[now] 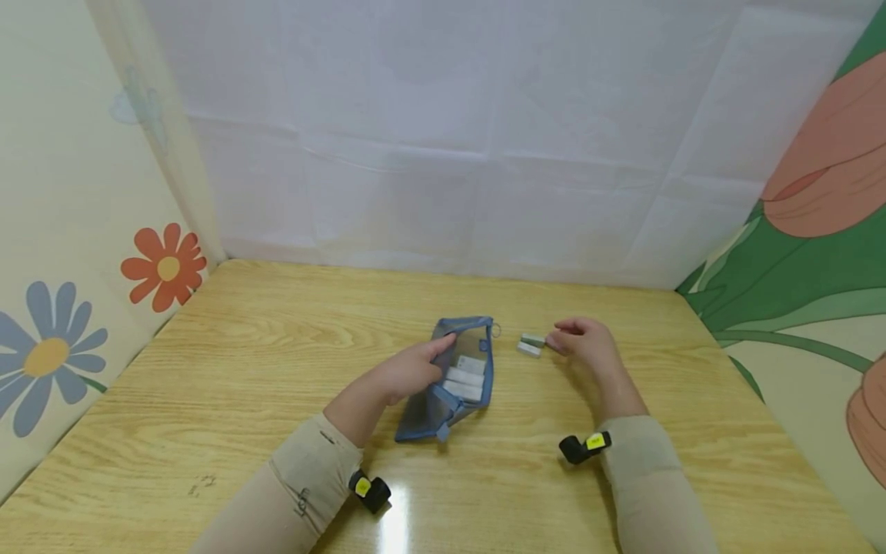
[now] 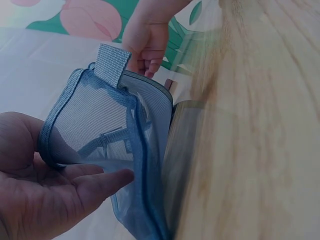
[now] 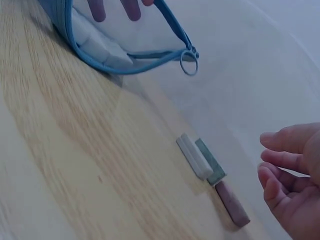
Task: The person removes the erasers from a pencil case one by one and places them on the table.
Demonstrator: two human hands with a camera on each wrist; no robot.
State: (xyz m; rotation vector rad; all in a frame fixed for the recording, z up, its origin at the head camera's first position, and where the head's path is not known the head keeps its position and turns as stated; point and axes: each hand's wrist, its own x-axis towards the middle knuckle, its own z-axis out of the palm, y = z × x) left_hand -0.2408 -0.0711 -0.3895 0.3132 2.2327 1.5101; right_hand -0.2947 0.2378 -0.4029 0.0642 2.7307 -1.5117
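Note:
My left hand [image 1: 407,374] holds a blue mesh zip pouch [image 1: 420,415] at its open mouth, fingertips inside the rim in the right wrist view. Several whitish blocks [image 1: 465,377] lie inside the pouch. To its right, a small white block [image 3: 194,156], a green block [image 3: 211,162] and a purple-brown block [image 3: 232,205] lie close together on the table. My right hand [image 1: 588,342] is just right of these blocks, its fingers loosely bent. Nothing shows between those fingers in the right wrist view.
The pouch's zip has a ring [image 1: 495,331] at its far corner and a fabric tab [image 2: 112,65] at the near end. A wood-grain table [image 1: 291,323] lies beneath everything. White cloth [image 1: 429,154] hangs behind, with flower-patterned panels [image 1: 55,192] at the sides.

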